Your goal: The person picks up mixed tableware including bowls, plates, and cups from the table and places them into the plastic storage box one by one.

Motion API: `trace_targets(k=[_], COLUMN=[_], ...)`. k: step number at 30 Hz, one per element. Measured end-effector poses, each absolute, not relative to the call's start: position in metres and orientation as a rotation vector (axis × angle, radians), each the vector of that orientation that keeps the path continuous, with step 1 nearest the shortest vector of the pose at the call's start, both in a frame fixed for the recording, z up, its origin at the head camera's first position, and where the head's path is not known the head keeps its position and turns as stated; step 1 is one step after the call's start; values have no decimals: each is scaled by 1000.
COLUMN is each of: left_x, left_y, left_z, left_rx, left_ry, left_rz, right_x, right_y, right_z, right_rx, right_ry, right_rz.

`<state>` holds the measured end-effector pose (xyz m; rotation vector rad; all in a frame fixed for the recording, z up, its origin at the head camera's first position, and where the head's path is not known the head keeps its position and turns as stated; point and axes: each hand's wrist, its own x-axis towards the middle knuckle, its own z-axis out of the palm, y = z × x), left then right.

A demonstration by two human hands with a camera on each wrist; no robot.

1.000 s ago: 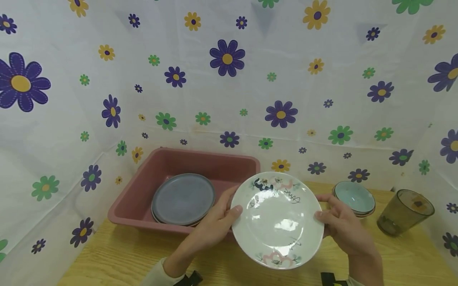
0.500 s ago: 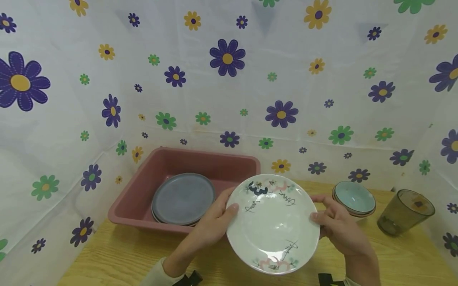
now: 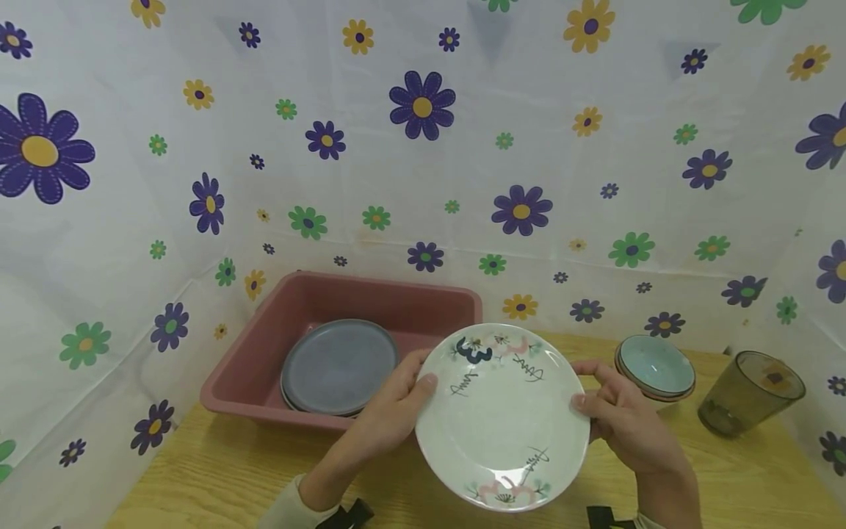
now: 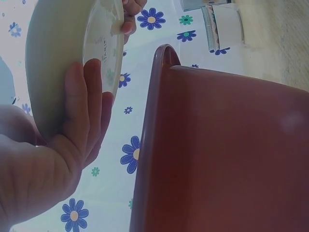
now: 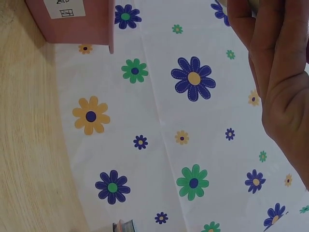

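The left hand (image 3: 393, 404) and right hand (image 3: 631, 422) pinch the floral plate (image 3: 502, 419) at opposite edges, thumbs on top, presumably for balance and to spare its painted face. It's held tilted over the wooden table (image 3: 211, 455). The pink tub's (image 3: 377, 294) floor shows right of the grey plate (image 3: 340, 367); how near its rim comes to the floral plate, I can't quite judge. Stacked bowls (image 3: 654, 364) and a brown glass (image 3: 750, 393) bound the right.

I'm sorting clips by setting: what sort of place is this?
Probably a tabletop corner staged for handling dishes: flower-print sheeting hangs behind and beside a wooden table bearing stacked bowls.
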<state>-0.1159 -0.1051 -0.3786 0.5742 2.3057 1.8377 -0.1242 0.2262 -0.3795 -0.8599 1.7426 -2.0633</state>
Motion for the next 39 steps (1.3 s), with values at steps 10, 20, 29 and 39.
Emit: trace_targets(k=[10, 20, 29, 39], left_x=[-118, -121, -123, -126], left_y=[-107, -112, -120, -133], left_z=[-380, -380, -373, -368], left_rx=[581, 484, 446, 422], left_ry=[2305, 2133, 2035, 2084], left_rz=[1867, 1970, 2057, 2094], right_x=[-125, -125, -125, -127], right_y=[224, 217, 206, 204], right_z=[-380, -381, -381, -384], right_rx=[-859, -746, -681, -738], right_ry=[1749, 1835, 1916, 1876], right_rz=[-2061, -2089, -2114, -2114])
